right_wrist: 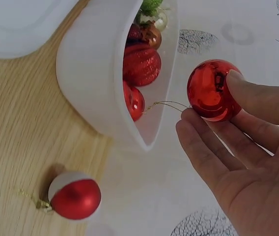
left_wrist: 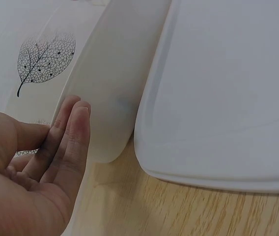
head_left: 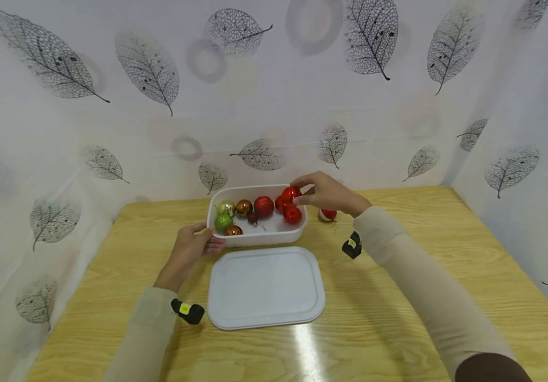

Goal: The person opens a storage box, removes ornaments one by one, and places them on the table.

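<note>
My right hand (head_left: 328, 193) holds a shiny red Christmas bauble (right_wrist: 209, 91) between thumb and fingers, above the right end of a white plastic container (head_left: 261, 240). A gold string hangs from this bauble in the right wrist view. Inside the container lie several ornaments: a textured red bauble (head_left: 263, 206), a green glitter bauble (head_left: 223, 222), a copper bauble (head_left: 244, 208) and a shiny red one (head_left: 292, 214) among them. At the near left corner, my left hand (head_left: 189, 246) pinches the container's rim, fingers against its outer wall and thumb at the top.
A white lid (head_left: 266, 286) lies flat on the wooden table (head_left: 374, 329), just in front of the container. Right of the container rests a red and white bauble (right_wrist: 78, 196) with a gold string. Behind the table hangs a leaf-patterned cloth (head_left: 274, 116).
</note>
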A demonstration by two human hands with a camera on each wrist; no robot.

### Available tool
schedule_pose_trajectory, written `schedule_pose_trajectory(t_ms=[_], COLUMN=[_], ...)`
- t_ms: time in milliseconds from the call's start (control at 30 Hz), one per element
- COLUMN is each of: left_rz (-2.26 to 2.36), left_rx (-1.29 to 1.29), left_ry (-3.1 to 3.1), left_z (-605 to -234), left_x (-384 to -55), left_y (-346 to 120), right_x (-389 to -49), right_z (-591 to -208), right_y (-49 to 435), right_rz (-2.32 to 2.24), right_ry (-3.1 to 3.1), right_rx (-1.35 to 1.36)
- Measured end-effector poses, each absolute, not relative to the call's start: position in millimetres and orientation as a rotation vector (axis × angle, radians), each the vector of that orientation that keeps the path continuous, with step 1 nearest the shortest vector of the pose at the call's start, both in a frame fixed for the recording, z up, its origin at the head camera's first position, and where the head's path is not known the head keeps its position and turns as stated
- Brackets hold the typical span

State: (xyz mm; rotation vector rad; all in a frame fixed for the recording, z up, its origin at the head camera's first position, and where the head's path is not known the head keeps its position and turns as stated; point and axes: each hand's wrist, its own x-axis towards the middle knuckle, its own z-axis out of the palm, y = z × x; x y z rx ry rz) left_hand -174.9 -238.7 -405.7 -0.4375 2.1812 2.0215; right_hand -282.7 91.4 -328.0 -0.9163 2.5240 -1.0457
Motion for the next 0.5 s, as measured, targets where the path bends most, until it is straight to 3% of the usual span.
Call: schedule_pose_trajectory(t_ms=[500], left_rz=[2.021], left_rx=[-0.422], left_ry=[2.18], left_z=[-405], left_x=[-174], left_y=[-238], right_x=[-279], right_z=[-324], right_y=[144], right_rz=[-1.126], right_ry=[2.531], right_rx=[-0.737])
